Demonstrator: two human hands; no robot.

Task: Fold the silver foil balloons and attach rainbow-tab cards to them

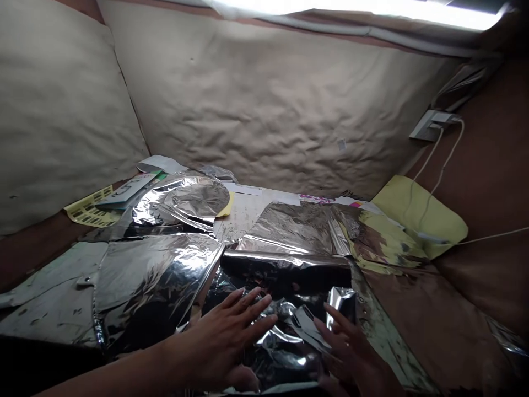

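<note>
My left hand (239, 336) lies flat with fingers spread over a shiny, dark silver foil sheet (289, 275) in front of me. To its right, my right hand (351, 344) is over the same foil, its visible fingers stretched apart and partly in shadow. Close to those fingertips is a narrow grey strip (308, 325), partly hidden by the right hand; I cannot tell whether it is a separate piece or a reflection. A bright folded bit of foil (341, 300) shows just beyond the right fingers. The foil between both hands is wrinkled.
More foil (165, 275) covers the left side, with a round foil-covered shape (194, 196) behind. Left of that lie a yellow printed sheet (93, 207) and papers (132, 190). A yellow sheet (425, 215) leans right, below a socket (433, 124) with white cables.
</note>
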